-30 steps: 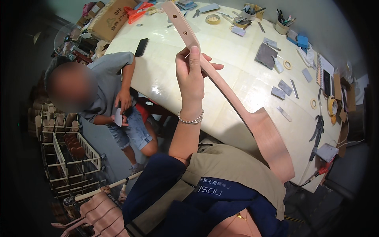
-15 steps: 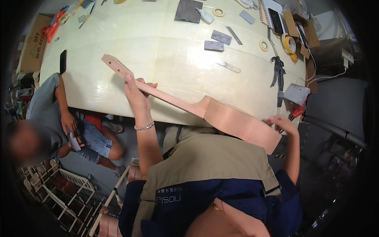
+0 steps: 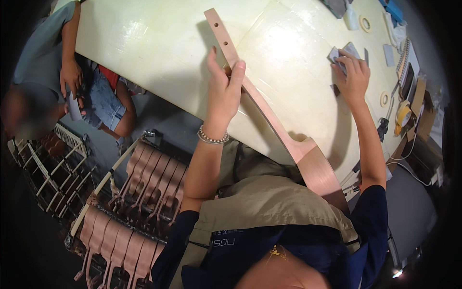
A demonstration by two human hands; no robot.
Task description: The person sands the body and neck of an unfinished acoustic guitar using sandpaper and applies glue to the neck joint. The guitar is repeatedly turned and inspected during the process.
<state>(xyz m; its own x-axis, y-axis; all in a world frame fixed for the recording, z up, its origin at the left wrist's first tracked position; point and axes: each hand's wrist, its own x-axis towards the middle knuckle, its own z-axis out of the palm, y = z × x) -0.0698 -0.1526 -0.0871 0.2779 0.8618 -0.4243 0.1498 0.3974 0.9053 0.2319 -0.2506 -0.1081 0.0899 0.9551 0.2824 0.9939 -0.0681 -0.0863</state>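
Observation:
An unfinished wooden ukulele slants across my front, with its headstock over the table and its lower body close to my apron. My left hand is closed around the neck, just below the two holes in the headstock. Out over the table, my right hand has its fingers curled on a grey rectangular pad. Part of that pad is hidden under the fingers. Another grey pad lies right beside it. A dark flat piece shows below the hand.
The pale table holds masking tape rolls, a white bottle and a spiral notebook. Cardboard stands at the right. A seated person is at left; racks of curved wooden parts stand below.
My right hand has left the ukulele's body end and reached out to the grey pad. The ukulele has swung steeper, its headstock pointing farther away. The view has turned, showing more of the racks.

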